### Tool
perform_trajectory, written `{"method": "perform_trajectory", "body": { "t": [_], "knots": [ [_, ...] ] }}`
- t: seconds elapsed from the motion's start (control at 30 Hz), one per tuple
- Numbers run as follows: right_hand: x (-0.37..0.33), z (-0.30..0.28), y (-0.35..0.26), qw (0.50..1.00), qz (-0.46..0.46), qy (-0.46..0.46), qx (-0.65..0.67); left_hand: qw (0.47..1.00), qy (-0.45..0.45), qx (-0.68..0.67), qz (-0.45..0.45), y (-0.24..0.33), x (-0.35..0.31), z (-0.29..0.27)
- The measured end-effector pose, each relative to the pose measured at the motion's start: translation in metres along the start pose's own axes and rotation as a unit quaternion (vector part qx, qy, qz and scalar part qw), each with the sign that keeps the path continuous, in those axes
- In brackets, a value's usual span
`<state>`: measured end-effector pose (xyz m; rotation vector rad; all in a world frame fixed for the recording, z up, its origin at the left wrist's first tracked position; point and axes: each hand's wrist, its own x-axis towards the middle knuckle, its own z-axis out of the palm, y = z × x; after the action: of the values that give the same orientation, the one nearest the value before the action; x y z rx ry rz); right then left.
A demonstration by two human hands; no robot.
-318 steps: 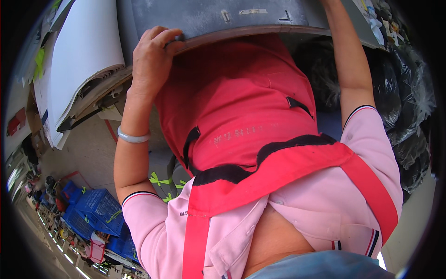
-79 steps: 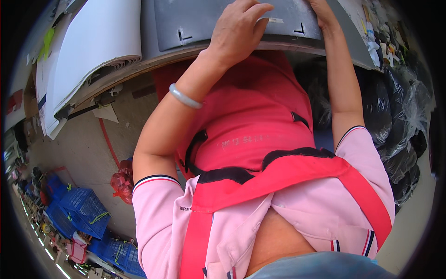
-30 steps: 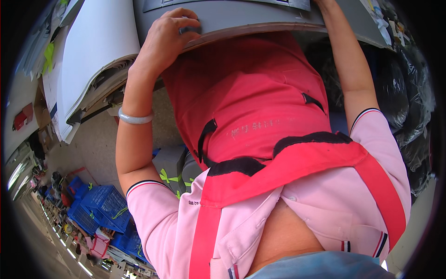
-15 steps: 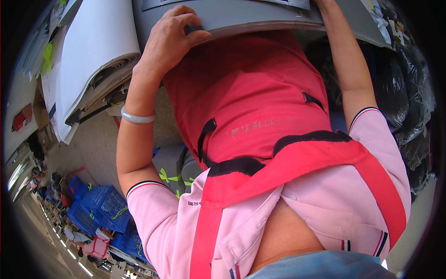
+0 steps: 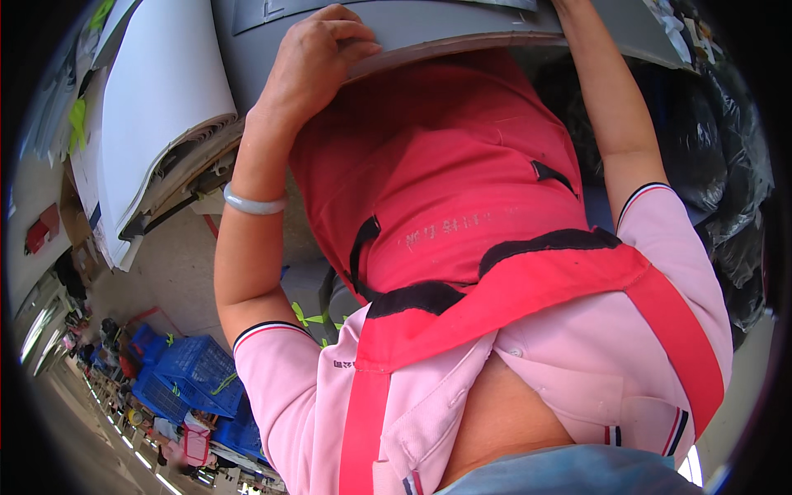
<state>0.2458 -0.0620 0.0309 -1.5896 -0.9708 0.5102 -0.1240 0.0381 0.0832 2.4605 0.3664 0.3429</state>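
My left hand (image 5: 318,62) is over the front edge of a grey tabletop (image 5: 462,26), its fingers curled and drawn together. Whatever they may pinch is hidden. A flat grey sheet (image 5: 285,8) with cut slots lies on the tabletop beside this hand, partly cut off by the picture's upper edge. My right forearm (image 5: 615,99) reaches up over the right part of the table. The right hand itself lies beyond the upper edge, so its fingers do not show.
Left of the table is a thick stack of large white sheets (image 5: 169,74) with curling edges. Black plastic bags (image 5: 701,157) bulge at the right, under the tabletop. Blue plastic crates (image 5: 198,371) stand on the floor at the lower left. A red apron (image 5: 445,173) hangs before my body.
My left hand's fingers have drawn in from a wider spread, and the hand has shifted slightly right. In the picture, the slotted grey sheet has slid a little to the left.
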Motion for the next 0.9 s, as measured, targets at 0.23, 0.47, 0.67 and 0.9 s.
{"method": "perform_trajectory", "body": {
  "t": [0.23,0.47,0.67,0.9],
  "knots": [
    [-0.002,0.001,-0.002,1.0,0.01,0.008,-0.002,1.0,-0.009,0.028,0.002,0.008,0.002,0.002],
    [-0.003,0.004,-0.007,1.0,0.009,-0.005,0.024,0.984,0.038,0.152,0.088,0.007,-0.01,0.015],
    [-0.009,0.005,-0.013,1.0,0.012,0.013,0.004,0.973,0.062,0.224,0.002,0.002,-0.035,-0.001],
    [0.008,-0.002,0.013,0.995,0.015,-0.003,0.102,0.979,0.065,0.141,0.13,0.024,0.014,0.04]
  ]
}}
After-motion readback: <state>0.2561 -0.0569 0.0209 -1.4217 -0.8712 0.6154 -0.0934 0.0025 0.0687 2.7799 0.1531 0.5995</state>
